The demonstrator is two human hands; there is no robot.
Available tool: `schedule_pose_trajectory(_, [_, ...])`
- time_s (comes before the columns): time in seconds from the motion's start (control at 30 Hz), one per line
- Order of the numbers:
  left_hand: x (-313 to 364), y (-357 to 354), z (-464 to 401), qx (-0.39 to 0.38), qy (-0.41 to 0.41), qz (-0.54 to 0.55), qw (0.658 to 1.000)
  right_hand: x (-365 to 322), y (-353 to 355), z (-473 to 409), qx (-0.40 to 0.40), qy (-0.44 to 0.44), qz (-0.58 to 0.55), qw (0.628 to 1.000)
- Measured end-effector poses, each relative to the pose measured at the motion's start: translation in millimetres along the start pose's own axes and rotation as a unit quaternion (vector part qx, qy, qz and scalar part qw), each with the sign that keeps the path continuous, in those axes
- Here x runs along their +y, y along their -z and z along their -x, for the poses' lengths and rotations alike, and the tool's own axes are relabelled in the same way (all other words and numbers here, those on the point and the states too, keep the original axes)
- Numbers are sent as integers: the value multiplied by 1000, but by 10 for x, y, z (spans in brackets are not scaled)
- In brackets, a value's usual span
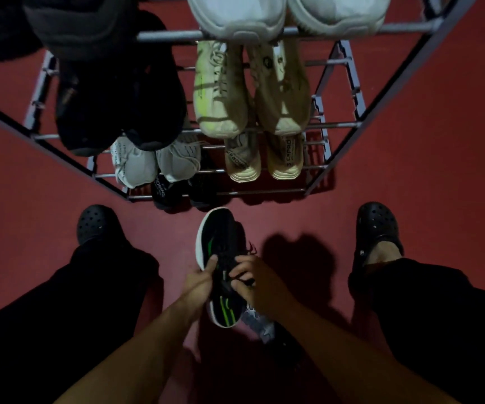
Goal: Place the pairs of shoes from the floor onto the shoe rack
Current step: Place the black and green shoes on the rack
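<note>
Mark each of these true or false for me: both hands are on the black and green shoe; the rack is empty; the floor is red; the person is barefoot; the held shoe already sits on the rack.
1. Both hands are on the black and green shoe. True: the left hand grips its white-soled side and the right hand is at its laces.
2. The shoe rack is empty. False: several pairs sit on it, including a cream pair and black shoes.
3. The floor is red. True.
4. The person is barefoot. False: black perforated clogs are on both feet.
5. The held shoe already sits on the rack. False: it is in front of the rack, in the hands.
</note>
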State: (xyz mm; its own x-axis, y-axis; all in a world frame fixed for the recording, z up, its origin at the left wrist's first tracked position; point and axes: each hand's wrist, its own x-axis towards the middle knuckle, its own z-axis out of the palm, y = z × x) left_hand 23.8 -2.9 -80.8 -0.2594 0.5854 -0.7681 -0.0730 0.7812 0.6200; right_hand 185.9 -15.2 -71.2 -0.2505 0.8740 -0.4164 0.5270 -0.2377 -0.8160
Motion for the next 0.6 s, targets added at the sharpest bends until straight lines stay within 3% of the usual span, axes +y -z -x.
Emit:
schedule_pose_trajectory(0.07, [-58,268,-76,-10,-19,-22,1000,81,20,8,32,-29,-11,999])
schedule_pose_trajectory(0.2, [-137,595,-170,-55,-20,-22,998,355,22,39,-5,-125,32,992])
schedule_pose_trajectory(0.3, [-291,712,-356,-32,20,-29,999,605,-118,65,-33,-198,53,978])
schedule_pose_trajectory(0.43, [-507,835,-562,35,100,-233,967,1097,-332,83,-31,-297,46,953])
schedule_pose_trajectory(0.5, [-541,848,-513,20,82,-221,972,1622,-484,58,-35,-321,27,946])
schedule_pose_trajectory(0.6, [-690,829,-473,2,1,-307,952,1323,-422,66,-36,-335,89,937])
